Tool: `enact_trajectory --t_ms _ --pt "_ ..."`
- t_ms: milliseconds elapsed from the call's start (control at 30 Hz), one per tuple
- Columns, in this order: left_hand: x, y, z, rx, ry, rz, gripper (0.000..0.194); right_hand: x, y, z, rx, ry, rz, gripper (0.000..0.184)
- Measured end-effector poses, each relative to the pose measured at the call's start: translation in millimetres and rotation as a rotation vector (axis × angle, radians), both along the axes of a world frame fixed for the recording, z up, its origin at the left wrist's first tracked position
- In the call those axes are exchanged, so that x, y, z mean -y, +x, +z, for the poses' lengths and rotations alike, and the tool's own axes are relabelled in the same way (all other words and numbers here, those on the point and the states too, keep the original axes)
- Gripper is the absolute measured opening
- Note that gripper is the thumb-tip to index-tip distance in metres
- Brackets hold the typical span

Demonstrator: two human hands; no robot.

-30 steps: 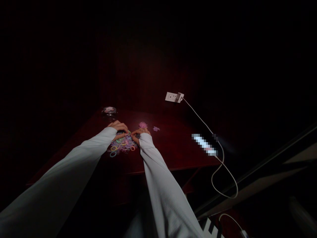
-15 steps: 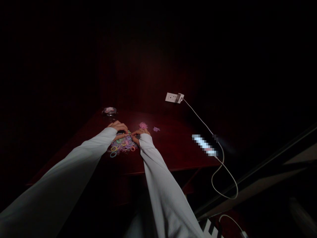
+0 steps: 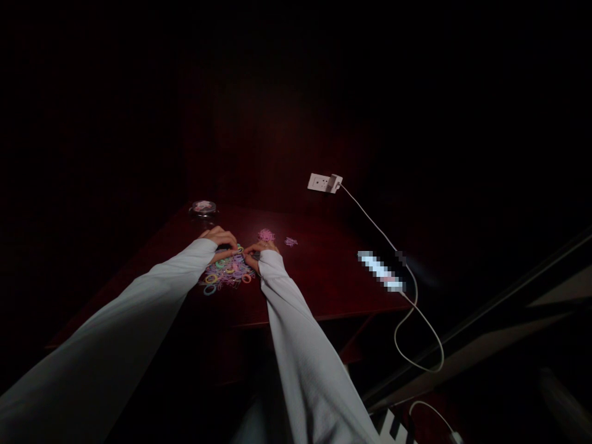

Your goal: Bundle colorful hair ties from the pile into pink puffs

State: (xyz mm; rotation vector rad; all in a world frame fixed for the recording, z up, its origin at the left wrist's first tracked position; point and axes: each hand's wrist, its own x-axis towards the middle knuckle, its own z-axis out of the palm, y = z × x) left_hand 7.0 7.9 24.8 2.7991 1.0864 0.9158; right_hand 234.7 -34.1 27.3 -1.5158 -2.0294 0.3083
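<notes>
A pile of small elastic hair bands (image 3: 230, 274), purple, pink, green, yellow and orange, lies on the dark red table. Over its left and far side my left hand (image 3: 221, 240) is curled, thumb and fingertips drawn together at the pile. Facing it from the right, my right hand (image 3: 258, 251) has its fingers bent in a pinch at the pile's edge. Whatever either hand pinches is too small to make out. Just beyond my right hand sits a small heap of pink bands (image 3: 266, 235). A smaller purple cluster (image 3: 291, 242) lies to its right.
At the table's (image 3: 319, 277) back left stands a round clear container (image 3: 204, 208). A white wall socket (image 3: 319, 182) holds a charger, whose white cable (image 3: 370, 216) runs down past a blurred, lit phone-like object (image 3: 382, 271) at the right. The surroundings are very dark.
The whole view has shifted very slightly. Both hands stay at the pile in nearly the same pose, with no clear movement of the bands.
</notes>
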Motion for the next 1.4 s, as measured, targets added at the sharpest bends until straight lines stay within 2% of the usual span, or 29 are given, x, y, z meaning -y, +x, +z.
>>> enact_trajectory --t_ms 433,967,1400 --pt "-2 0 -0.9 0.008 -0.005 -0.006 0.024 2 1 1.7 -0.010 0.017 0.018 0.014" --pt "-4 1 -1.0 0.038 -0.005 0.007 0.031 -8 0 -10.4 -0.025 0.053 0.016 0.014" --pt "-2 2 -1.3 0.030 0.027 0.038 0.030 1 1 -1.6 0.020 0.056 0.034 0.010"
